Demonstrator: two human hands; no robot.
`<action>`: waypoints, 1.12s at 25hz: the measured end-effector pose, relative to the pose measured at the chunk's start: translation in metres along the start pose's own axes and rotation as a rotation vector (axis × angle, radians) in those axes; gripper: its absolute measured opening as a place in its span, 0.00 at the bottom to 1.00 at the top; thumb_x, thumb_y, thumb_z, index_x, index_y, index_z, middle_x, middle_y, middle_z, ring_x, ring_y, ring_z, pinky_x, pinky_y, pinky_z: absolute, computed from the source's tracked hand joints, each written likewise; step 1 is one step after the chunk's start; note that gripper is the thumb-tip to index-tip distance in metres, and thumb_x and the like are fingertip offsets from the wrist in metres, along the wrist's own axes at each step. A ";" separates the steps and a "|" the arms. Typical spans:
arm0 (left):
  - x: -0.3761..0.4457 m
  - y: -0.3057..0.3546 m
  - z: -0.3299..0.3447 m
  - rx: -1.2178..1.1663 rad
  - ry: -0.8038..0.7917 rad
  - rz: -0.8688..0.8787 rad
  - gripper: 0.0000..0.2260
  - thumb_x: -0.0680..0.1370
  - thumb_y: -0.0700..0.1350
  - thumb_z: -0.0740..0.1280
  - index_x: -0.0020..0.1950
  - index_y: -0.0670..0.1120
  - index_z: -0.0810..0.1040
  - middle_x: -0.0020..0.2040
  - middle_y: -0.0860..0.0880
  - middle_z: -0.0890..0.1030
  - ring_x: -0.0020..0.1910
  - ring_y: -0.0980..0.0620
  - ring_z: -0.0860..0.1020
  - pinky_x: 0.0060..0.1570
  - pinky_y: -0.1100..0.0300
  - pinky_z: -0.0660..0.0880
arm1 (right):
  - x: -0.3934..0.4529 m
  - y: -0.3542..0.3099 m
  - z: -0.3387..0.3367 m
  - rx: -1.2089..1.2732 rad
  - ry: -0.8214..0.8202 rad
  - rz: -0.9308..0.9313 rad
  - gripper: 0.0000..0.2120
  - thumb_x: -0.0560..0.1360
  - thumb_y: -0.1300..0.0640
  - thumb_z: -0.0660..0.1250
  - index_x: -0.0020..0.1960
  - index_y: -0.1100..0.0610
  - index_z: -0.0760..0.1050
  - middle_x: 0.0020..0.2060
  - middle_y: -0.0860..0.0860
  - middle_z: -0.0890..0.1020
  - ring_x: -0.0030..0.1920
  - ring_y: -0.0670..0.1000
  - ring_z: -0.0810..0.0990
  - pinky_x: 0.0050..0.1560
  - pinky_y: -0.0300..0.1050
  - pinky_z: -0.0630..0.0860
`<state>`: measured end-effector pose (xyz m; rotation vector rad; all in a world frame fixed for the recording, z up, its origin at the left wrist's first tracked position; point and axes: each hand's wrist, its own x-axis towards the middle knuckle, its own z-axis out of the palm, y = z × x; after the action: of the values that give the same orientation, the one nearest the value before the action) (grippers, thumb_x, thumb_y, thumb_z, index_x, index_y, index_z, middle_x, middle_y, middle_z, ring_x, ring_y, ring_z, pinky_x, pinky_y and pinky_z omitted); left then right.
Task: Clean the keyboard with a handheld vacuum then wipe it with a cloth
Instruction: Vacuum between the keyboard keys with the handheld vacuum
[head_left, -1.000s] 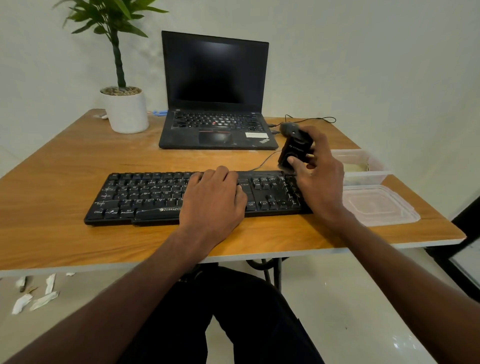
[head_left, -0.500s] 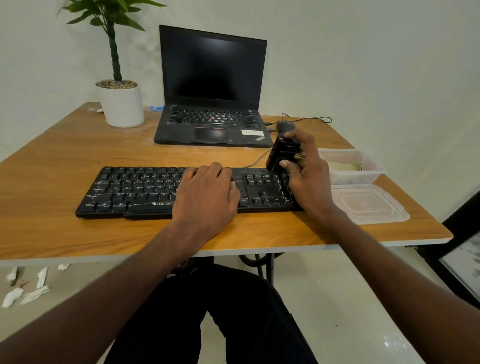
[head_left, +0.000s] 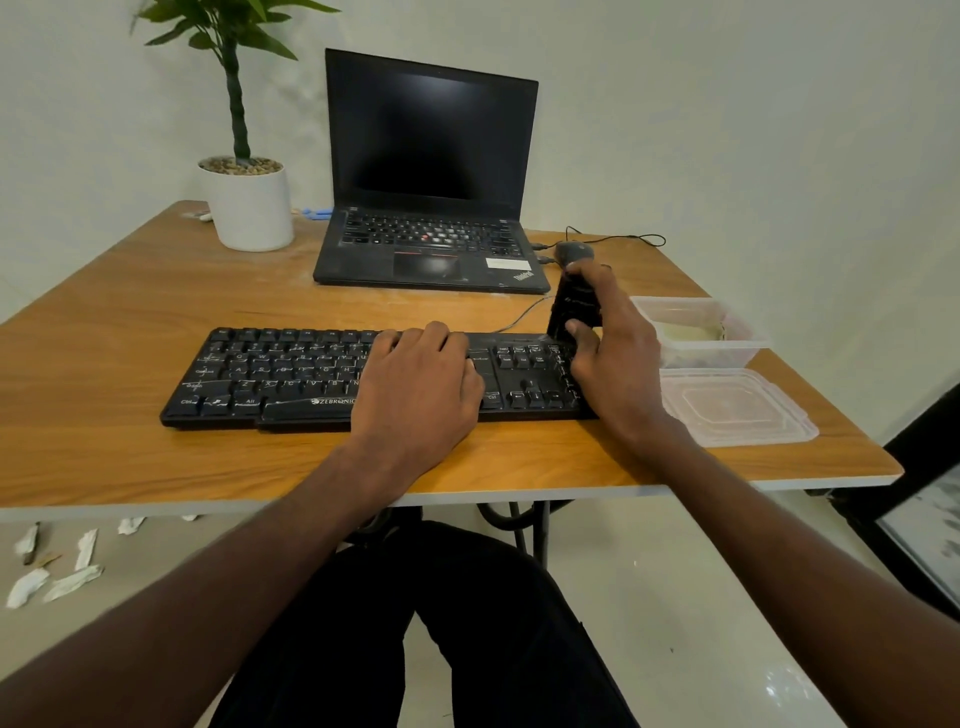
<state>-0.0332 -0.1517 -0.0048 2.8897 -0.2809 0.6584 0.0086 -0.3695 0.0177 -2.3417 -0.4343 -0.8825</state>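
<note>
Mid-vacuum pass: right hand (head_left: 615, 364) gripping handheld vacuum (head_left: 574, 306) at keyboard (head_left: 291, 374) 3 o'clock end. Left hand (head_left: 421, 384) flat, pressing keys. Wiping pending; cloth possibly in container (head_left: 696, 332).

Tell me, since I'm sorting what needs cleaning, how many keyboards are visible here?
2: the black keyboard near the table's front edge under both hands, and the laptop keyboard behind it. None appears hidden.

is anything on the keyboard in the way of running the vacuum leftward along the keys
Yes. The left hand rests flat on the middle of the keyboard, directly left of the vacuum gripped by the right hand.
</note>
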 end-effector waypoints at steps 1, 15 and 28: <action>0.000 0.000 0.000 0.003 0.000 -0.003 0.17 0.86 0.52 0.55 0.65 0.47 0.79 0.61 0.49 0.80 0.59 0.49 0.78 0.69 0.46 0.69 | 0.003 -0.002 -0.002 -0.042 0.025 0.026 0.33 0.76 0.67 0.68 0.74 0.44 0.64 0.60 0.51 0.80 0.56 0.51 0.80 0.50 0.50 0.82; 0.001 0.000 0.002 0.015 -0.014 -0.004 0.17 0.86 0.52 0.55 0.66 0.47 0.78 0.62 0.48 0.80 0.60 0.48 0.78 0.69 0.46 0.70 | 0.034 0.010 -0.034 -0.258 -0.163 0.092 0.32 0.72 0.71 0.70 0.70 0.51 0.65 0.60 0.57 0.79 0.59 0.59 0.79 0.51 0.55 0.81; 0.001 0.000 0.002 0.019 -0.012 -0.002 0.17 0.85 0.52 0.56 0.65 0.46 0.78 0.61 0.48 0.80 0.59 0.48 0.78 0.66 0.46 0.72 | 0.067 0.002 -0.033 -0.281 -0.264 0.140 0.28 0.74 0.70 0.68 0.70 0.56 0.65 0.60 0.61 0.80 0.59 0.63 0.79 0.48 0.50 0.74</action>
<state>-0.0311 -0.1527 -0.0064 2.9126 -0.2748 0.6470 0.0421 -0.3859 0.0824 -2.7245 -0.2597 -0.6022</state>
